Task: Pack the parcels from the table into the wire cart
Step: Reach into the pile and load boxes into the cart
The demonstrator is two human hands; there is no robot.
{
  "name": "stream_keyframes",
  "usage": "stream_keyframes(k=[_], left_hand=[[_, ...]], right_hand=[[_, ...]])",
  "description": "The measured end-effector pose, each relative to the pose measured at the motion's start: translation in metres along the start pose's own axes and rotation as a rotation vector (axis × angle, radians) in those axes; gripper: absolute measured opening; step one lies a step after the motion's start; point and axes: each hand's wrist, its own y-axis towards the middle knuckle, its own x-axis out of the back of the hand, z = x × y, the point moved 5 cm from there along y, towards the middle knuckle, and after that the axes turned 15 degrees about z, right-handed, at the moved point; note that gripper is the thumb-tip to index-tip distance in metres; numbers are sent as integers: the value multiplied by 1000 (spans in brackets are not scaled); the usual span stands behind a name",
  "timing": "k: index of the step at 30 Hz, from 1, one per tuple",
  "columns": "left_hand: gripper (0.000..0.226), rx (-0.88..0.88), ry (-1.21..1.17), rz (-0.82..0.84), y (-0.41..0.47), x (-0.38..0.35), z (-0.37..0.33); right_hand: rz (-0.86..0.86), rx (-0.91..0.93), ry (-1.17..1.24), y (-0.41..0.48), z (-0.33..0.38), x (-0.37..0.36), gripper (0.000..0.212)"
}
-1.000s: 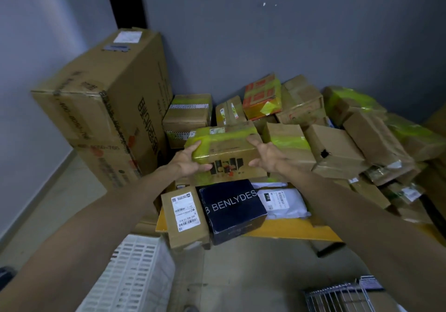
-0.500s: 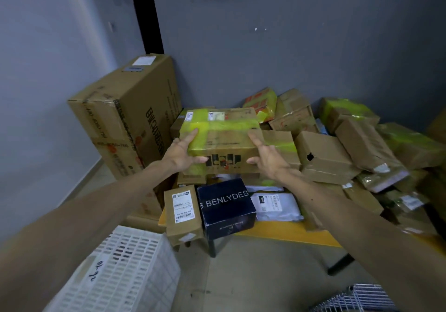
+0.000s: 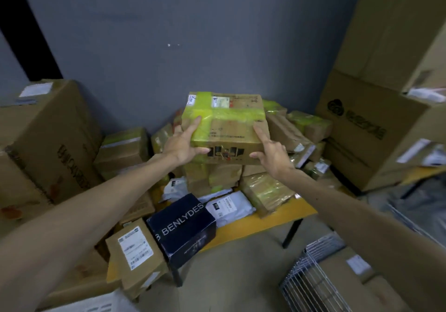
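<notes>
parcel gripped between both hands

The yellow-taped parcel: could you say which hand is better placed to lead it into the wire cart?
Right: the right hand grips the parcel on its cart-side edge; the wire cart sits lower right.
</notes>
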Motion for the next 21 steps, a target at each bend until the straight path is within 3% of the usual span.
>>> stream_keyframes(k=[14,21], left_hand=[[97,-447,-122,340,42,-132,-171],[101,-573,1,420,26,-210,-283]], right_hand=[[-148,-361,55,-151,-144,44,81],[-237,-444,88,-245,-234,48,83]])
